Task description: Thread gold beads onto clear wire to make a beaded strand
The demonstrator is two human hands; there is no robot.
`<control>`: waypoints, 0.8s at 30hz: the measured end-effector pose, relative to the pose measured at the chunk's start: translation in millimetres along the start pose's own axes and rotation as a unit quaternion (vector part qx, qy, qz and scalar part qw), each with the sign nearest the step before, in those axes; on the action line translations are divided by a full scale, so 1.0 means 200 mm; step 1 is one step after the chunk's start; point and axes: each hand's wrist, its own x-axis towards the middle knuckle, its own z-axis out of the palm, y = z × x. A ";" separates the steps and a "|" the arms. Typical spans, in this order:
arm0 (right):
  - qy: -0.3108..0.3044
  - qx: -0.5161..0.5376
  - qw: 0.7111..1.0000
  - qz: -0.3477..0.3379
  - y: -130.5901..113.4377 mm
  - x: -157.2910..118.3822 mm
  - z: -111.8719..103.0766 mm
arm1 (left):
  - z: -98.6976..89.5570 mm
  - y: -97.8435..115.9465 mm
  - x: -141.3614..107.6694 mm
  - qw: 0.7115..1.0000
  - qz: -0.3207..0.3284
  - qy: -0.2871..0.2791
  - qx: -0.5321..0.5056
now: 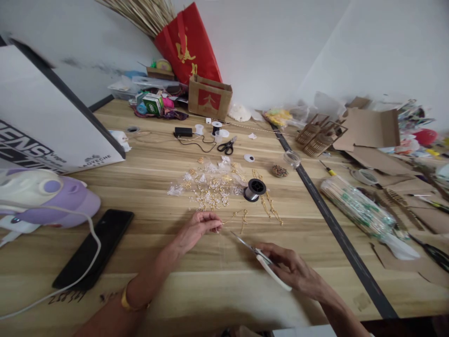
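Note:
Near the middle of the wooden table, my left hand (199,228) is closed in a pinch on one end of a thin gold chain (235,216), which trails to the right over the wood. White-handled pliers (268,267) are in my right hand (294,269), their long narrow tip pointing left toward my left fingertips, a little apart from them. Beyond my hands lie clear and gold beads (212,192) in a loose pile. A dark spool of wire (254,189) rests beside the pile, with more gold chain (268,206) to its right.
Black scissors (227,146) and small spools lie farther back. At the left are a phone (94,248), a purple and white device (52,199) and a large box (52,112). Plastic-wrapped sticks (358,208) and cardboard (372,128) occupy the right side.

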 end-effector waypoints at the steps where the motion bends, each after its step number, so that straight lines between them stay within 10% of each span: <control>1: -0.002 0.022 1.000 -0.004 0.00 0.01 0.02 | 0.00 0.00 0.00 1.000 0.000 0.001 0.000; 24: 0.068 -0.007 0.996 -0.053 -0.01 0.11 0.15 | 0.01 -0.01 0.01 1.000 -0.008 0.017 -0.025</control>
